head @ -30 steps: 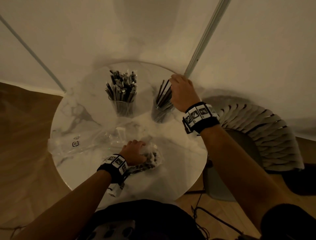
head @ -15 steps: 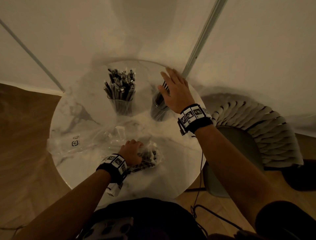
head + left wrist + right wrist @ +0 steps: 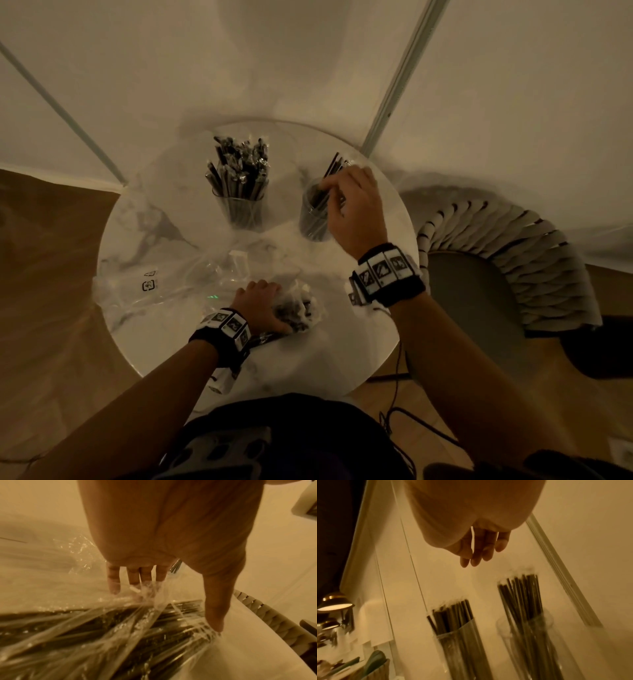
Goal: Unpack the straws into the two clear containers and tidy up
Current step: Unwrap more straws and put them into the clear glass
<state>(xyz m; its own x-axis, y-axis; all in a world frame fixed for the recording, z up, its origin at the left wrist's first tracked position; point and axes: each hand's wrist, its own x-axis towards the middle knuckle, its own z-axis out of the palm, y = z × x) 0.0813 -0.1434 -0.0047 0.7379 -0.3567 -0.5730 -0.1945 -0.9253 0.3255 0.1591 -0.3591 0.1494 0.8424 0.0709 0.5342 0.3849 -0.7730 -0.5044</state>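
Black straws [image 3: 239, 171] partly unpacked: your left hand [image 3: 262, 305] grips the crinkled clear pack [image 3: 303, 310] near the right clear container [image 3: 313, 222]; right hand [image 3: 356, 209] loose, empty above it. Next, probably another bunch.

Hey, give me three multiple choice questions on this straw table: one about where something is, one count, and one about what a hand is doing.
1. Where is the pack of straws? A, on the chair. B, on the floor. C, on the table, under the left hand.
2. How many clear containers hold dark straws? A, one. B, two. C, three.
3. What is the right hand doing? A, hanging empty over the right container. B, gripping a bundle of straws. C, lying flat on the table.

Answers:
1 C: the left wrist view shows its fingers gathering the pack's wrap on the tabletop.
2 B: two stand side by side at the back of the table.
3 A: the right wrist view shows loose fingers with nothing between them.
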